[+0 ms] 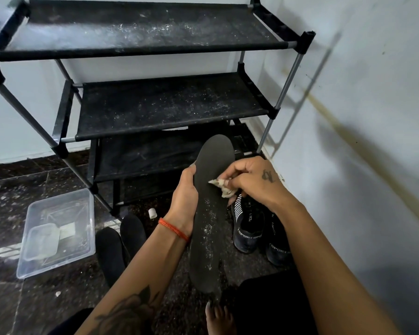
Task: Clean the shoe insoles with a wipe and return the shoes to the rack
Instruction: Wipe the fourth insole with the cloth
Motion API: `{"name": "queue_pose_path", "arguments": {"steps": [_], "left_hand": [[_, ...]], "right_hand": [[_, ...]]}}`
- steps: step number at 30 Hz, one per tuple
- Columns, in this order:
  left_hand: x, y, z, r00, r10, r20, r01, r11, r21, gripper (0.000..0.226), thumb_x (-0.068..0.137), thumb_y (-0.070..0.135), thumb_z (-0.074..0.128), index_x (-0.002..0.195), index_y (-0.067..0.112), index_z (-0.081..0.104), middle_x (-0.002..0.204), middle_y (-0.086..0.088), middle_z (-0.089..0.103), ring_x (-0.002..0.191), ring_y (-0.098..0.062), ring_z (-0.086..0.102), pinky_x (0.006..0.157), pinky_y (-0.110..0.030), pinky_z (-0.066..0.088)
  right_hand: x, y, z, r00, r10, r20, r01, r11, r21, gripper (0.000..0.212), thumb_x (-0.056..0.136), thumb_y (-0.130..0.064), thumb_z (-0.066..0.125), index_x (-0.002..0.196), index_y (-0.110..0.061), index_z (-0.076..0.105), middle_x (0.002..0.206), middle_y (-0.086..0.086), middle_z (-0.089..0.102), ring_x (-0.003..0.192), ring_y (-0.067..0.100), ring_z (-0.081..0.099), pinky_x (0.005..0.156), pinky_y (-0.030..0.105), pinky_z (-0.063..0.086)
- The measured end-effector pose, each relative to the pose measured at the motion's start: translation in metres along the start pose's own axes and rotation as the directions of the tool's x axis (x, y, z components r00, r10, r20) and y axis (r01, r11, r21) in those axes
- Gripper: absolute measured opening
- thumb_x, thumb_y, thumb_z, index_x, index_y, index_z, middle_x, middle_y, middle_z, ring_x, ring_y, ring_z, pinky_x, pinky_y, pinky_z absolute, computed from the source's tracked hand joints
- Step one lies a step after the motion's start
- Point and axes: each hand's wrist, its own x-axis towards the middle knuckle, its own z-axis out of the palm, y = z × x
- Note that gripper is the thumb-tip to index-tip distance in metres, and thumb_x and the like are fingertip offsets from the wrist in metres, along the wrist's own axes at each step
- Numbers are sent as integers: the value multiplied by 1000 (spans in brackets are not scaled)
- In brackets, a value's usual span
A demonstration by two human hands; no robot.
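Wiping down a long, dark grey foam insole (209, 213), a person seated on a speckled dark stone floor (22, 298) works in front of a black fabric-shelved shoe rack with grey metal tubes (172, 110). The left hand (183, 197) grips the insole along its left edge near the middle, fingers curled behind it and thumb on the face. The right hand (249, 182) pinches a crumpled, soiled whitish wipe (221, 187) and presses it to the insole's right edge, just above the midpoint.

The insole stands between the two hands with its long axis running away from the person: toe end up toward the rack's lowest shelf, heel end down near the person's bare foot (218, 317). White specks of dust show on the lower half, below the wipe, while the upper part looks cleaner. The remaining work therefore appears to lie toward the heel, nearer the body, with the right hand best placed to draw the wipe down that axis while the left hand steadies it.

A pair of dark navy sports shoes with white stripes and lettering (252, 228) sits on the floor just right of the insole, under the right forearm. Two more dark insoles (121, 243) lie on the floor to the left, beside a clear plastic tub (82, 213) holding a smaller clear container. A small white cap (152, 213) rests near the rack's foot. All the rack's visible shelves are dusty and hold no shoes; returning the pair is not yet begun.
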Motion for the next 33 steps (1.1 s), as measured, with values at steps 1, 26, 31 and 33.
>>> {"name": "queue_pose_path", "arguments": {"steps": [1,26,31,33], "left_hand": [[-1,1,1,1000,7,-5,-7,1000,6,37,97,37,40,114,17,66,83,1,73,70,-11,68,64,-26,51],[-9,5,7,993,-102,55,109,984,-138,48,92,40,43,122,7,61,122,-21,62,114,-41,58,90,-57,49],[-6,5,5,999,-50,-2,49,995,-81,49,84,43,49,120,13,64,130,-19,58,121,-38,53,104,-60,38],[-3,5,2,999,-29,-37,27,999,-39,47,92,40,42,118,10,65,124,-18,63,118,-34,56,106,-51,39]], "right_hand": [[-1,-2,-1,998,6,58,-5,1000,-16,25,73,7,65,71,-17,73,67,2,70,62,15,66,52,21,53],[-2,-4,-7,992,-15,-125,51,956,290,26,72,5,64,70,-19,73,60,-6,69,53,2,58,42,13,40],[-5,-5,-1,996,-14,-90,26,991,134,16,74,5,64,72,-7,73,62,-3,69,53,4,63,43,12,43],[-5,-6,4,1000,-10,13,9,996,93,16,74,7,63,74,-5,73,63,1,68,50,5,62,42,14,45]]}}
